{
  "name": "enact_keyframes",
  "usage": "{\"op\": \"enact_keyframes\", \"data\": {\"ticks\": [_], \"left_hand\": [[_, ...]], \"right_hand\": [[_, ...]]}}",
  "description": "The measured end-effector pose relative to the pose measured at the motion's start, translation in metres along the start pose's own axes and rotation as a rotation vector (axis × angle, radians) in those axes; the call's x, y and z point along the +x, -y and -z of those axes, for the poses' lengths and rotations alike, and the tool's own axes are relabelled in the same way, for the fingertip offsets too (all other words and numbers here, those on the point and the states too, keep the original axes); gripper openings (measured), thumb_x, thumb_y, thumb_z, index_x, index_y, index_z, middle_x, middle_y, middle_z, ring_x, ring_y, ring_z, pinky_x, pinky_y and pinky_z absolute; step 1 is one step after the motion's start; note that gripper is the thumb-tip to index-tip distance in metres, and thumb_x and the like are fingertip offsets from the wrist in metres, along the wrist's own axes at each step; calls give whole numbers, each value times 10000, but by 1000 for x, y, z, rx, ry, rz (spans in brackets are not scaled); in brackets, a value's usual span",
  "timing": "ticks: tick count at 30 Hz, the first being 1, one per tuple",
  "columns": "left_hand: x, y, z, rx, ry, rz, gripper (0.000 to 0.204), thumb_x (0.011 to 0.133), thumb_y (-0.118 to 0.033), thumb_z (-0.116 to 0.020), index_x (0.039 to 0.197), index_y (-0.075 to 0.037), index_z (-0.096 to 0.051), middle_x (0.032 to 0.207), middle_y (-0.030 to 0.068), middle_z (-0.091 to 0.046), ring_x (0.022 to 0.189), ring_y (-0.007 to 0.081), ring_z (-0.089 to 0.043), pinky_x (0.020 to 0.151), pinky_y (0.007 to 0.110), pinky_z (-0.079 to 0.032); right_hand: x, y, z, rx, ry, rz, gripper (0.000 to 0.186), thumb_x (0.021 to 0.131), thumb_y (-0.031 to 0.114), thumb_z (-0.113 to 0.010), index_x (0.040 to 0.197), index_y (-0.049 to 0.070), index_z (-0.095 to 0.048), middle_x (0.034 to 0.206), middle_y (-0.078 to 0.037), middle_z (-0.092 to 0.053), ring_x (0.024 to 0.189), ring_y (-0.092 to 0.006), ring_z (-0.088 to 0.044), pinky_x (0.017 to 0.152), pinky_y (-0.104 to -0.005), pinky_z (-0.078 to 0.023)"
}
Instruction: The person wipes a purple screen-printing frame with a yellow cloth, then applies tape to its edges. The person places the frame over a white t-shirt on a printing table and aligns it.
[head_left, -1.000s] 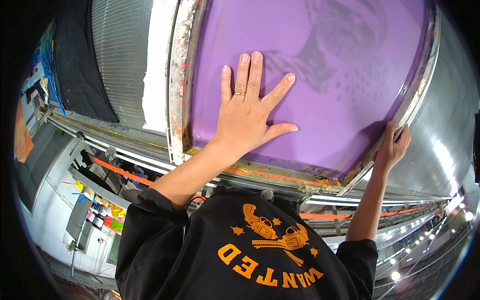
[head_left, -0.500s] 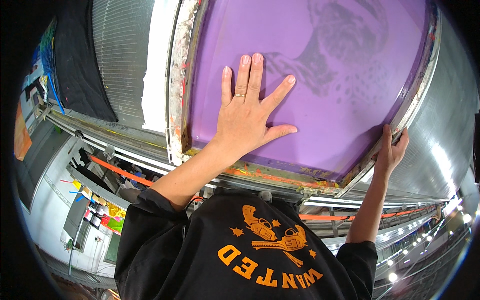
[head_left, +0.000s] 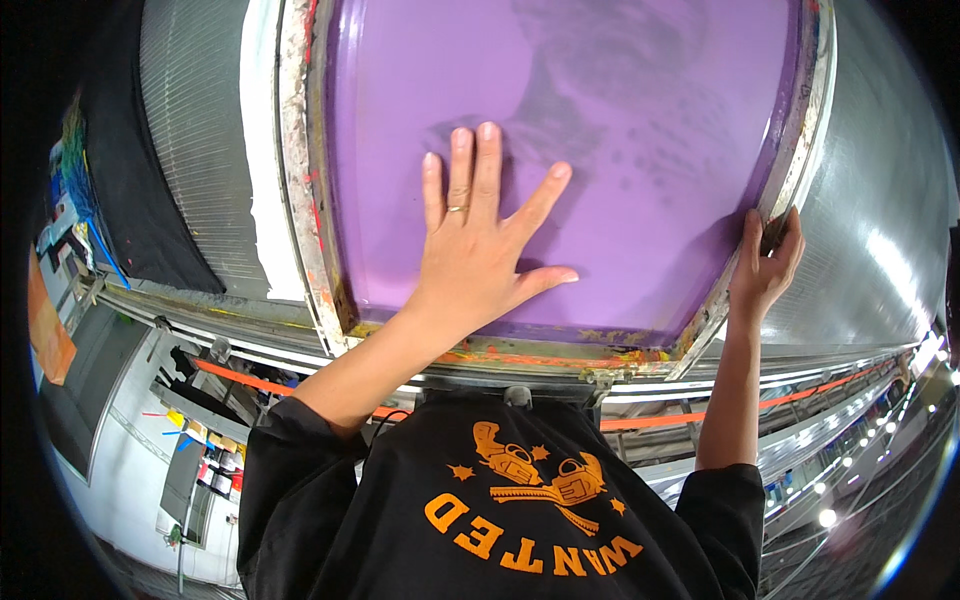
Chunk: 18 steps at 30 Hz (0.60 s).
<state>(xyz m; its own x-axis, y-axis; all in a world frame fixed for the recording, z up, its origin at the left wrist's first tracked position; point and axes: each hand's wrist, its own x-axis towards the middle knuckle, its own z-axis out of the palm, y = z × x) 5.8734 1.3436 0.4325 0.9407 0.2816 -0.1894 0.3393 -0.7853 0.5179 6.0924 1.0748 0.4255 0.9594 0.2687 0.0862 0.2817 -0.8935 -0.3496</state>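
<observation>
A screen-printing frame with stained, paint-marked edges lies in front of me. Its purple mesh carries a faint darker spotted pattern toward the far side. My left hand, a ring on one finger, rests on the mesh with palm down and fingers spread. At the right rim of the frame, my right hand grips the edge, thumb on the inner side and fingers round the outside.
Left of the frame are a white strip, a ribbed grey board and a black cloth. A shiny grey table surface spreads to the right. An orange strip runs along the rail near my body.
The frame and both hands appear further left in the picture as the view has shifted. My left hand keeps its spread on the mesh, and my right hand keeps its hold on the rim.
</observation>
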Motion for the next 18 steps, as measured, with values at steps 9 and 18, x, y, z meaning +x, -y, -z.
{"op": "enact_keyframes", "data": {"ticks": [9, 18], "left_hand": [[34, -14, -18, 142, -49, -38, 1038, 720, -882, -560, 1561, -287, -435, 1622, 379, -137, 1516, 548, -94, 1155, 723, -72], [33, -14, -22, 196, -42, -30, 1024, 726, -896, -544, 1552, -299, -448, 1612, 385, -165, 1514, 549, -103, 1153, 725, -74]], "right_hand": [[-1, 1, 2, 79, 8, -79, 631, 913, 346, -771, 1370, -35, -561, 1125, -103, -595, 991, -218, -609, 879, -360, -495], [1, 6, 3, 59, 41, -140, 649, 895, 347, -766, 1371, -40, -555, 1154, -104, -579, 1033, -227, -604, 916, -374, -486]]}}
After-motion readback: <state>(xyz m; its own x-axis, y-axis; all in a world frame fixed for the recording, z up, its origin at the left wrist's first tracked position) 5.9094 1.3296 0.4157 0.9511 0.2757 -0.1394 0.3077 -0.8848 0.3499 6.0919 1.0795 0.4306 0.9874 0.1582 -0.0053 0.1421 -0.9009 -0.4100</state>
